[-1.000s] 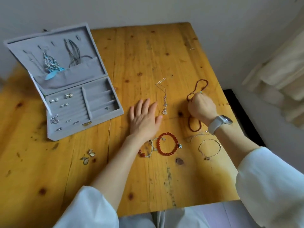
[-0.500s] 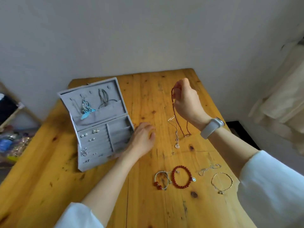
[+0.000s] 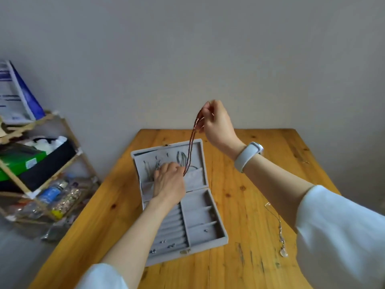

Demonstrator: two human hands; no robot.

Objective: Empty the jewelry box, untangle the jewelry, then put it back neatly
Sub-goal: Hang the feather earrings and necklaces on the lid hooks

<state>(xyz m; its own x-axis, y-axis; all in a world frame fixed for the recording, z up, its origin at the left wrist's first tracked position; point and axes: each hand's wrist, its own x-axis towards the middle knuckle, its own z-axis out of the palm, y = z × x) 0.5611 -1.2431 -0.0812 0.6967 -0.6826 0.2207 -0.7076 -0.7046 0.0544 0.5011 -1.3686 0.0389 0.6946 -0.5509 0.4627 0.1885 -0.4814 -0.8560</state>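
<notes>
The grey velvet jewelry box (image 3: 216, 230) lies open on the wooden table (image 3: 239, 195), lid tilted back. My right hand (image 3: 216, 124) is raised above the lid and pinches the top of a long red-brown beaded necklace (image 3: 191, 142), which hangs down in front of the lid. My left hand (image 3: 168, 182) rests on the lid's inner pocket, fingers at the necklace's lower end; whether it grips the beads I cannot tell. Thin necklaces (image 3: 181, 158) hang from hooks in the lid. Small earrings (image 3: 162, 246) sit in the ring rows. A silver pendant necklace (image 3: 280, 232) lies on the table to the right.
A wooden rack (image 3: 41, 178) stands left of the table, holding boxes, bottles and bags. A plain wall runs along the table's far edge. My white sleeves fill the lower corners and hide the table's near part.
My right hand lifted the beaded necklace off the table and carried it over the box lid. My left hand moved from the table onto the lid's pocket. The camera tilted up.
</notes>
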